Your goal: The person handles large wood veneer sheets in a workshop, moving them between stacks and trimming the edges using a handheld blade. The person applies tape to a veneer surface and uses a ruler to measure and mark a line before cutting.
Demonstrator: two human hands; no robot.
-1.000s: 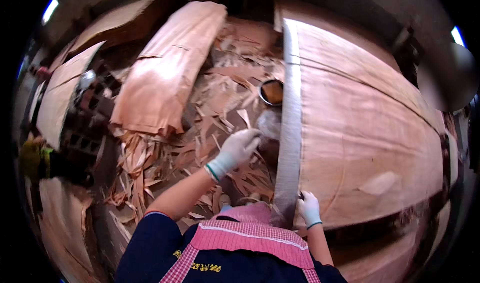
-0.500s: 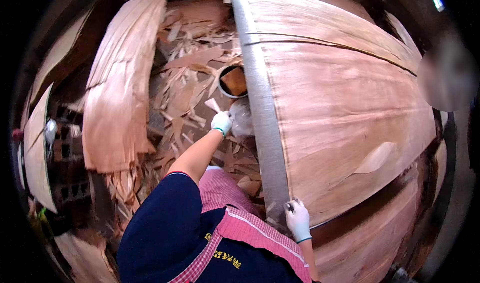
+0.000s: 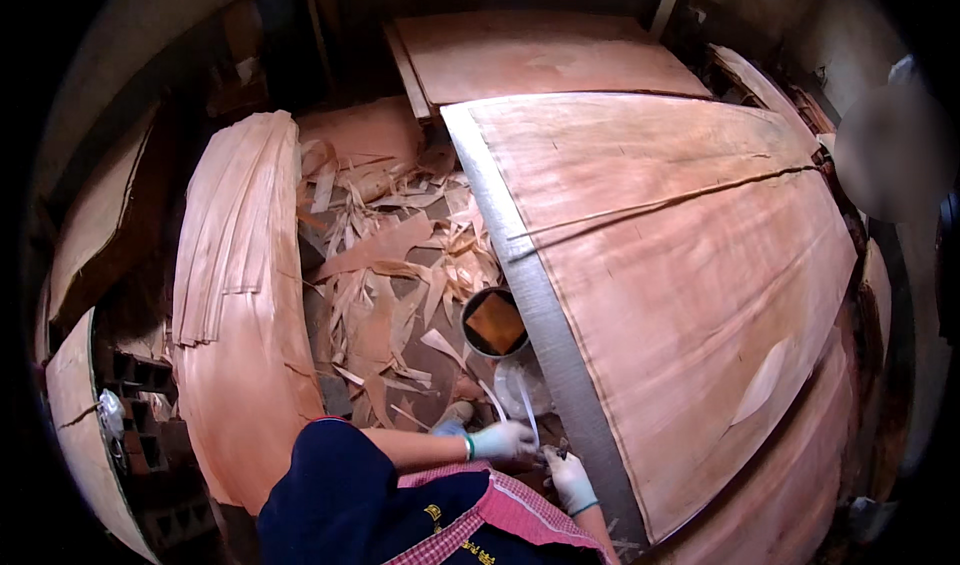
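Both my hands wear white gloves and are close together at the near left corner of the veneer stack. My left hand (image 3: 505, 440) is closed on a narrow white strip (image 3: 530, 411), which rises from the fingers in front of a clear plastic bag (image 3: 522, 385). My right hand (image 3: 572, 481), by the grey metal edge strip (image 3: 575, 385), has its fingers curled round a small dark object whose kind I cannot make out. The large pinkish wood veneer sheet (image 3: 680, 295) lies right of the metal edge, with a long dark split across it.
A round bucket (image 3: 472, 317) with a brown square piece inside stands left of the metal edge. Veneer scraps (image 3: 375, 245) litter the floor. A draped veneer pile (image 3: 240, 365) is at left, another stack (image 3: 550, 55) at the far side. Hollow bricks (image 3: 150, 450) stand far left.
My left hand has come back from beside the plastic bag to my right hand, with the white strip now showing. The view has tilted up, showing more of the far stack.
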